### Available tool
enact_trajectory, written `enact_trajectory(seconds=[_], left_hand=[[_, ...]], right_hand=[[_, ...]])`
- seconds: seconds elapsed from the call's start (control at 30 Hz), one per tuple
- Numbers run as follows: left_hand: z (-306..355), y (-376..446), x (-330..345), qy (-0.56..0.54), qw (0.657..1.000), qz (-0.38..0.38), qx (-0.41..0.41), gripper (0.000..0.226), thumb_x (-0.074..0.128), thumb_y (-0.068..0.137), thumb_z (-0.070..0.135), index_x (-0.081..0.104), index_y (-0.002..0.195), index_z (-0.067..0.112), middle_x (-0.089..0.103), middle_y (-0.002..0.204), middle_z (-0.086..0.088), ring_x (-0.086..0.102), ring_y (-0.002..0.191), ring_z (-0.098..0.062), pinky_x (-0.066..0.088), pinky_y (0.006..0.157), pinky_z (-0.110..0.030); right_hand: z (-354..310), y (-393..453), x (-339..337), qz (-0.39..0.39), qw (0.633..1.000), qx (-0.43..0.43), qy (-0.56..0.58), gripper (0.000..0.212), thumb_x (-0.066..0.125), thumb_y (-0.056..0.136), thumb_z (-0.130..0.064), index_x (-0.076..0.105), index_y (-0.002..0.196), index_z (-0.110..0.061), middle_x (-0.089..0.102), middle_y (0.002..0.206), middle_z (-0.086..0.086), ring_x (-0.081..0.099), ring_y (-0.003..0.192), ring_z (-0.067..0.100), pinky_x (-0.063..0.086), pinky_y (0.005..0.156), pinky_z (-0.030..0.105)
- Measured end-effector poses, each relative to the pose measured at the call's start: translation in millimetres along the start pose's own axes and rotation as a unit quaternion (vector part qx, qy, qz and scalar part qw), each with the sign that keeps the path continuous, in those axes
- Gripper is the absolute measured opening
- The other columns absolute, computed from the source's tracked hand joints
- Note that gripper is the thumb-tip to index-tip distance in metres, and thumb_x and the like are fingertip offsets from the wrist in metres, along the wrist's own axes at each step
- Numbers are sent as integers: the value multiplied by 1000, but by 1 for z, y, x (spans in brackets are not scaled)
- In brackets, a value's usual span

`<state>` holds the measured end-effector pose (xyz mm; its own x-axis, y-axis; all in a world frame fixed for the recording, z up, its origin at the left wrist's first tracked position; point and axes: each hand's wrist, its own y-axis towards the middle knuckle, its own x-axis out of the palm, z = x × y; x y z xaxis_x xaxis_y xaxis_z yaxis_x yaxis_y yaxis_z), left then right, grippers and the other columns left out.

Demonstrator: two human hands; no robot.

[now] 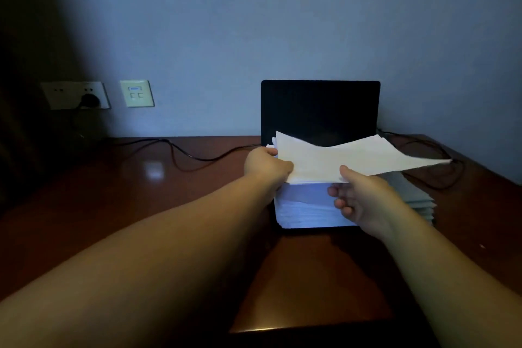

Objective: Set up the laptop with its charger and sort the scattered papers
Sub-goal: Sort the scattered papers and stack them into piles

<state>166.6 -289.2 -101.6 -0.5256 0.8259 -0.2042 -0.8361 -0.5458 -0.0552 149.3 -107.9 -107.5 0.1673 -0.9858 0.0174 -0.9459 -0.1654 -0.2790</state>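
A dim room with a polished wooden desk [113, 192] against a plain wall. A power outlet [74, 94] and data socket [137, 93] suggest an office or hotel workspace.

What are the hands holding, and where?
Both grip the top sheets: left hand at the left edge, right hand at the near edge.

Quantities in view: one laptop [320, 110], one paper stack [308, 206] of uncountable sheets, two wall plates [75, 94], one cable [195, 154], two hands [267, 167].
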Motion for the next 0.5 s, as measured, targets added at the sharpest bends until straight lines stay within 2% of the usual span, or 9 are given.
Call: enact_trajectory(seconds=[0.07,0.1,0.17,0.23,0.3,0.37,0.4,0.43,0.5], left_hand=[[-10,4,6,53,999,4,9,50,77,85,10,62,132,15,64,127,-7,67,111,-28,57,99,-39],[-15,5,7,75,997,9,18,54,76,84,11,61,136,15,63,132,-6,66,113,-27,56,100,-38],[-21,5,11,109,993,14,35,54,73,82,11,62,135,18,64,133,-5,67,113,-27,57,98,-40],[-25,5,12,140,989,18,38,52,71,81,13,63,131,22,66,127,-4,69,108,-29,60,93,-43],[-28,6,11,179,983,13,40,53,69,80,13,62,131,24,68,124,-2,69,107,-28,60,91,-41],[-28,8,11,217,975,12,39,59,68,80,14,58,137,24,65,130,-2,66,111,-26,58,91,-37],[-28,8,9,228,973,21,38,64,68,79,16,55,141,25,61,134,-3,64,114,-27,57,91,-37],[-28,7,9,225,973,32,31,69,69,77,18,52,144,26,57,137,-4,63,114,-28,57,90,-37],[-29,6,8,161,986,36,3,70,66,77,18,48,144,25,58,129,-6,64,106,-29,58,83,-38]], right_hand=[[-1,-7,-12,10,995,-7,-97,52,51,102,-50,65,83,-5,70,72,12,51,49,18,35,45,26],[0,-10,-17,33,983,-40,-176,56,52,101,-52,66,76,-3,69,68,14,51,48,20,37,47,27],[6,-12,-26,114,920,-154,-341,58,55,99,-46,56,59,-5,57,54,14,47,49,24,35,52,32],[11,-9,-34,184,861,-244,-406,50,56,97,-36,42,56,-11,40,53,6,40,52,24,29,52,33],[13,-1,-43,231,826,-304,-415,31,60,94,-30,53,68,-15,53,69,2,52,69,24,36,59,33],[14,11,-58,280,776,-304,-477,11,66,92,-32,64,98,-23,60,112,2,53,110,30,43,86,41],[16,19,-68,289,764,-271,-509,25,68,90,-35,62,113,-28,53,131,5,44,127,32,39,99,47],[17,26,-78,287,770,-235,-519,38,70,89,-39,57,124,-31,44,144,8,37,136,33,34,106,50],[20,35,-93,263,823,-181,-469,57,72,86,-45,50,136,-29,33,154,12,38,139,37,35,108,51]])
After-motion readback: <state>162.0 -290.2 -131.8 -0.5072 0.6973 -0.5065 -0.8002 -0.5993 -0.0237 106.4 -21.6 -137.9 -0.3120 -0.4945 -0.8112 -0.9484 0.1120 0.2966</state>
